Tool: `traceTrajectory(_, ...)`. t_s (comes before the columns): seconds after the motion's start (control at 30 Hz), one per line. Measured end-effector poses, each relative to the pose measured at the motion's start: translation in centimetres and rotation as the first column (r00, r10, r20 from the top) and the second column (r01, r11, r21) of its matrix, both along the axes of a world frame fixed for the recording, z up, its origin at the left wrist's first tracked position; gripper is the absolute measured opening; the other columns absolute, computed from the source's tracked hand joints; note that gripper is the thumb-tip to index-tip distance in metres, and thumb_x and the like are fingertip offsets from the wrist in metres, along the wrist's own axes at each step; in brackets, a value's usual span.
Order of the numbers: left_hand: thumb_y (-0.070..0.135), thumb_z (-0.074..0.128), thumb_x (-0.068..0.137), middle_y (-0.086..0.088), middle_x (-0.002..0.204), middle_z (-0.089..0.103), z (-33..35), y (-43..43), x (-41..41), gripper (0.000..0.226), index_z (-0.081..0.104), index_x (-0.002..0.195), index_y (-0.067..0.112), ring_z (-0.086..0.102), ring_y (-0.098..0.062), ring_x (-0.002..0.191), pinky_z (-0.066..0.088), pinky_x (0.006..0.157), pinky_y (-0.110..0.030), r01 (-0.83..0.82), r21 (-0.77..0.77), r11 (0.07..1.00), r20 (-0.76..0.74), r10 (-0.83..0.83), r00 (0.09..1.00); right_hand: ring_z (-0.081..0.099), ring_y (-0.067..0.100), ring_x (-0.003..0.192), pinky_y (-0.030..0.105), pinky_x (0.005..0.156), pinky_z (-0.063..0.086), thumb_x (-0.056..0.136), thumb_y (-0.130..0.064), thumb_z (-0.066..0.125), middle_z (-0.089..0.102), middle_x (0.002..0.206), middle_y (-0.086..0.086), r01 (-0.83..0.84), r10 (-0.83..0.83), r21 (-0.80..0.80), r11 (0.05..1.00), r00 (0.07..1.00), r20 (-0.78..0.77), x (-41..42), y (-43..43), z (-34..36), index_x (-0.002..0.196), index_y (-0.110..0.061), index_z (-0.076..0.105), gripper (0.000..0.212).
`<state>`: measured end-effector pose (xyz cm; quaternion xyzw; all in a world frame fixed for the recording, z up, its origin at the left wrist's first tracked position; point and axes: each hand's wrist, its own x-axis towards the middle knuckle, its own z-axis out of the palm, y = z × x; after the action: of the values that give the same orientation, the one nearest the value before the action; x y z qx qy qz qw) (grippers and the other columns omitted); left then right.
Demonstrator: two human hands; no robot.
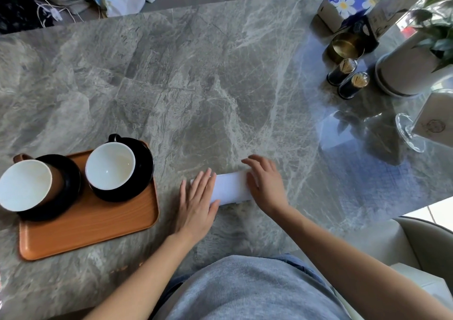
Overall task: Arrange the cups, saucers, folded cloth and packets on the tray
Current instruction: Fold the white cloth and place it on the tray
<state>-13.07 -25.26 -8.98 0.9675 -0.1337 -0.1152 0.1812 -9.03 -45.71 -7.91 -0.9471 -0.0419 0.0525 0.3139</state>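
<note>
On the grey marble worktop (220,74), near its front edge, a white folded cloth (230,187) lies flat, beside the tray and not on it. Both hands rest on it, released: the left hand (196,202) lies flat with straight fingers over the cloth's left end, and the right hand (264,184) covers its right end, fingers loosely spread. To the left, an orange wooden tray (85,231) carries two white-lined cups — a brown cup (27,184) on the left saucer (71,184), a black cup (110,165) on the right saucer (144,170). Far right stand toothpick jars (342,71) and a potted plant (411,69).

Head-worn view, steeply down, near table (196,86)
</note>
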Motion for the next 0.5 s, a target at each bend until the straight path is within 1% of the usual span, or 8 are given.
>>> traceTrajectory(0.03,0.038,0.029,0.093,0.001,0.157,0.015,0.0,-0.1,0.2,0.060,0.021,0.148,0.015,0.012,-0.015,0.145,0.006,0.116,-0.050,-0.004,0.007,1.000,-0.016,0.004,1.000,0.037,0.027,0.135,0.042,0.109,0.032,0.095,-0.020,0.045,0.046,0.144,0.007,-0.063,0.064,-0.047,0.997,0.998,0.015,0.0,0.2,0.3,0.135,-0.015,0.049,0.040)
traceTrajectory(0.1,0.038,0.027,0.093,0.001,0.157,0.014,0.0,-0.4,0.6,0.061,0.020,0.148,0.015,0.011,-0.017,0.145,0.003,0.115,-0.049,0.012,0.036,0.999,-0.033,-0.011,0.999,0.017,0.021,0.147,0.042,0.119,0.010,0.099,-0.034,0.031,0.027,0.157,0.003,-0.236,0.238,-0.139,0.962,0.971,0.000,-0.3,0.8,0.6,0.146,-0.015,0.034,0.051)
traceTrajectory(0.17,0.038,0.027,0.093,-0.001,0.158,0.014,0.1,-0.5,0.8,0.060,0.021,0.148,0.013,0.010,-0.020,0.146,0.001,0.114,-0.049,0.039,0.080,0.996,-0.039,-0.036,0.999,-0.001,0.017,0.149,0.043,0.119,-0.006,0.099,-0.043,0.022,0.009,0.160,0.000,-0.384,0.383,-0.224,0.896,0.922,-0.050,-0.8,1.7,0.3,0.151,-0.016,0.020,0.058)
traceTrajectory(0.2,0.038,0.028,0.093,-0.002,0.158,0.013,0.2,-0.6,0.8,0.061,0.021,0.148,0.013,0.010,-0.020,0.146,0.002,0.114,-0.049,0.048,0.103,0.994,-0.035,-0.045,0.998,-0.006,0.016,0.148,0.044,0.119,-0.009,0.099,-0.046,0.020,0.004,0.161,-0.001,-0.431,0.425,-0.257,0.865,0.901,-0.081,-1.1,1.9,0.0,0.152,-0.017,0.014,0.061)
traceTrajectory(0.27,0.037,0.034,0.092,-0.003,0.157,0.013,0.2,-0.7,0.7,0.062,0.022,0.147,0.011,0.014,-0.022,0.145,0.009,0.114,-0.052,0.051,0.141,0.989,-0.023,-0.048,0.999,-0.011,0.017,0.147,0.047,0.119,-0.010,0.098,-0.052,0.016,-0.002,0.161,-0.001,-0.482,0.459,-0.295,0.825,0.876,-0.146,-1.4,2.2,-0.7,0.152,-0.018,0.006,0.065)
traceTrajectory(0.33,0.036,0.046,0.091,-0.005,0.156,0.016,0.2,-0.8,0.6,0.066,0.023,0.147,0.009,0.019,-0.025,0.144,0.018,0.113,-0.056,0.044,0.172,0.984,-0.027,-0.040,0.999,-0.012,0.018,0.147,0.048,0.119,-0.008,0.096,-0.056,0.013,-0.004,0.160,-0.001,-0.500,0.466,-0.320,0.804,0.866,-0.183,-1.4,2.2,-1.3,0.152,-0.018,0.003,0.068)
traceTrajectory(0.37,0.036,0.046,0.090,-0.006,0.156,0.017,0.2,-0.8,0.6,0.067,0.022,0.147,0.009,0.019,-0.025,0.144,0.020,0.113,-0.057,0.041,0.188,0.981,-0.043,-0.033,0.999,-0.012,0.018,0.147,0.048,0.119,-0.008,0.096,-0.057,0.012,-0.005,0.160,-0.001,-0.505,0.468,-0.333,0.796,0.863,-0.191,-1.3,2.1,-1.5,0.152,-0.017,0.002,0.069)
traceTrajectory(0.5,0.042,0.031,0.088,-0.009,0.154,0.029,0.2,-1.1,0.8,0.066,0.028,0.145,0.007,0.029,-0.026,0.141,0.028,0.109,-0.057,0.033,0.233,0.972,-0.103,-0.009,0.995,-0.013,0.016,0.147,0.044,0.120,-0.007,0.095,-0.059,0.014,-0.007,0.159,0.001,-0.493,0.454,-0.352,0.796,0.870,-0.192,-1.1,1.4,-1.9,0.151,-0.015,-0.001,0.072)
